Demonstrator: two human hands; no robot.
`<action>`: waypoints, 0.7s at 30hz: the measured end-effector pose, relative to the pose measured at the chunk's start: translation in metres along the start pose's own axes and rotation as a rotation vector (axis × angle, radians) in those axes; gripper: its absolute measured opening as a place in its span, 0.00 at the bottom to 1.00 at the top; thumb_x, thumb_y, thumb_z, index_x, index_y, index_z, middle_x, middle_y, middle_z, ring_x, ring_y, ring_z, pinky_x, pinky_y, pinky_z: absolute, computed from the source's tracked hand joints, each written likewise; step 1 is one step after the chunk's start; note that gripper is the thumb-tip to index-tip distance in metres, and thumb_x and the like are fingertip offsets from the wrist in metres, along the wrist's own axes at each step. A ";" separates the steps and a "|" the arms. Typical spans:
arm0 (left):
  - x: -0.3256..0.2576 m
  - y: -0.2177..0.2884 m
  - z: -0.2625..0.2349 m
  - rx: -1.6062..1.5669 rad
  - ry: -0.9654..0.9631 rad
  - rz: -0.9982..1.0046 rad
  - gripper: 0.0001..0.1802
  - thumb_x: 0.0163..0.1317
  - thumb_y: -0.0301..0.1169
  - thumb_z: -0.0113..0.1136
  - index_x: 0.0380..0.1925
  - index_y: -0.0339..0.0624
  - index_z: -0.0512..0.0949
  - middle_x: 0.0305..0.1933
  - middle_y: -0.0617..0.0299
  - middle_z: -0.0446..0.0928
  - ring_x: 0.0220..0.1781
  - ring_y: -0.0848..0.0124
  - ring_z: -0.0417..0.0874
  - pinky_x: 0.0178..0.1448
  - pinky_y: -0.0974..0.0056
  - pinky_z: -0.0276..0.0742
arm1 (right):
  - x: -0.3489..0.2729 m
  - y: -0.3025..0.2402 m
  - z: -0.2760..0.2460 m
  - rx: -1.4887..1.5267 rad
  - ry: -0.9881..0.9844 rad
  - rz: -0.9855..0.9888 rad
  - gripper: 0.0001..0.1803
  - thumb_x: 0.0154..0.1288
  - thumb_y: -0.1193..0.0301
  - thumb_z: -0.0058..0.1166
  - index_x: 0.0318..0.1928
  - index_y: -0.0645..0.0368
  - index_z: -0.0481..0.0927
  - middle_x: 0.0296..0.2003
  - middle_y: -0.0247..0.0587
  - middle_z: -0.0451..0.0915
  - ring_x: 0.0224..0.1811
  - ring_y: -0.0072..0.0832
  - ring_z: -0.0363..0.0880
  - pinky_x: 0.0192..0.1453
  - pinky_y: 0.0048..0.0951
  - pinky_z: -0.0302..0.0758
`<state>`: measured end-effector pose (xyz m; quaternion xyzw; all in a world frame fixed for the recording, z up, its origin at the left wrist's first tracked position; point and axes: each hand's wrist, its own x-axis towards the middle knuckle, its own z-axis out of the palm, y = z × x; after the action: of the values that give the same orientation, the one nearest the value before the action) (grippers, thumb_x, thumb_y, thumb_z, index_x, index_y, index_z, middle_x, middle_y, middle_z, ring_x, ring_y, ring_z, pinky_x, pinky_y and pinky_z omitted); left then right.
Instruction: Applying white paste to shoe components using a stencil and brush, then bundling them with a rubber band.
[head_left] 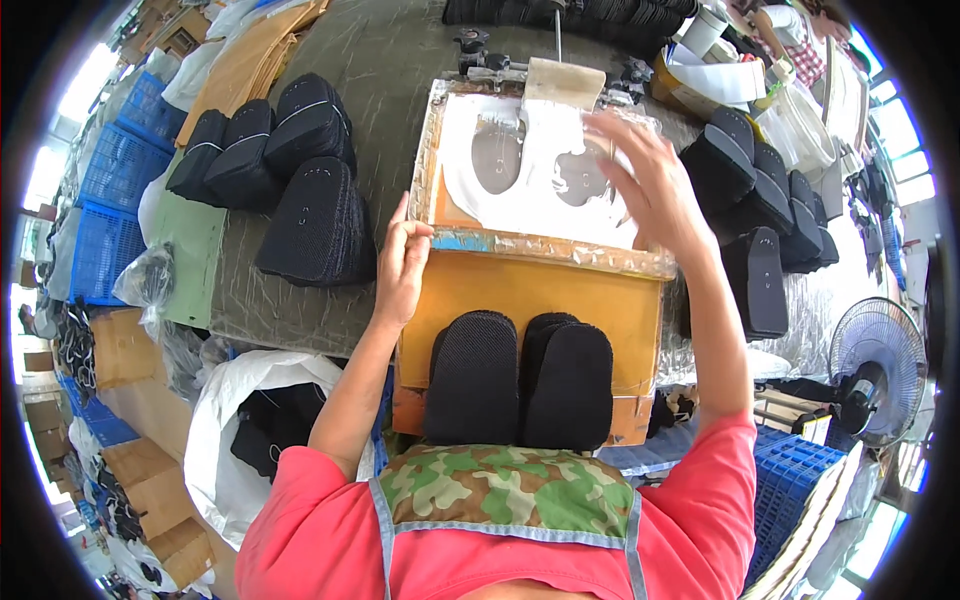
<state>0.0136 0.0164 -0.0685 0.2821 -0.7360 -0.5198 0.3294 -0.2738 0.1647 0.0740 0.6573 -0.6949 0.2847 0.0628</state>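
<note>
- The screen frame (560,248) is in front of the person, over the far part of the yellow board (530,287). White ink (545,190) lies thick inside it, around two grey sole shapes.
- The left hand (403,268) is half curled and pinches the frame's near left corner.
- The right hand (645,180) is spread wide over the frame's right side and seems to hold nothing. It is close to the beige scraper (562,83), but I cannot tell if the fingertips touch it.
- Two small piles of black insoles, a left pile (473,375) and a right pile (568,385), sit side by side on the near end of the board.
- If the left hand slips, the frame could drop or shift and smear the ink.
- If the right hand dips low, it could get inky and mark the clean insoles.
- The white sack (212,430) on the left holds black pieces (275,430).
- The yellow box (667,85) at the upper right holds white sheets.
</note>
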 end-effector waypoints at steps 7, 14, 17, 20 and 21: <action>0.007 -0.001 0.010 0.144 0.079 0.163 0.04 0.67 0.28 0.52 0.36 0.39 0.74 0.72 0.44 0.62 0.54 0.64 0.75 0.56 0.62 0.71 | 0.077 0.093 0.066 -0.289 0.102 -0.006 0.20 0.61 0.69 0.55 0.55 0.55 0.77 0.51 0.43 0.78 0.60 0.42 0.71 0.62 0.46 0.66; 0.003 -0.008 0.000 0.152 0.112 0.121 0.04 0.66 0.28 0.52 0.36 0.40 0.74 0.70 0.42 0.65 0.66 0.55 0.72 0.67 0.55 0.63 | -0.023 0.050 0.060 -0.166 0.019 -0.077 0.13 0.55 0.81 0.56 0.42 0.57 0.81 0.38 0.43 0.78 0.42 0.44 0.77 0.47 0.40 0.75; 0.005 -0.007 0.004 0.109 0.091 0.092 0.04 0.67 0.28 0.52 0.36 0.40 0.74 0.71 0.42 0.64 0.67 0.55 0.71 0.66 0.56 0.65 | -0.024 0.043 0.032 -0.125 -0.010 -0.001 0.14 0.55 0.82 0.54 0.43 0.59 0.80 0.38 0.45 0.77 0.42 0.45 0.77 0.48 0.41 0.75; 0.005 -0.003 0.003 0.081 0.078 0.097 0.04 0.67 0.28 0.52 0.36 0.40 0.74 0.72 0.42 0.63 0.66 0.56 0.71 0.63 0.59 0.68 | 0.014 0.056 0.031 -0.135 0.020 -0.018 0.13 0.57 0.80 0.52 0.44 0.61 0.80 0.39 0.46 0.78 0.44 0.47 0.77 0.50 0.41 0.74; 0.007 -0.003 0.005 0.078 0.074 0.102 0.04 0.67 0.28 0.52 0.36 0.40 0.74 0.72 0.42 0.63 0.66 0.56 0.71 0.63 0.59 0.68 | 0.027 0.067 0.037 -0.139 0.037 -0.001 0.13 0.58 0.79 0.52 0.44 0.60 0.80 0.38 0.47 0.79 0.44 0.46 0.77 0.50 0.42 0.74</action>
<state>0.0055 0.0137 -0.0714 0.2759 -0.7564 -0.4625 0.3713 -0.3300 0.1217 0.0348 0.6464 -0.7114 0.2477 0.1211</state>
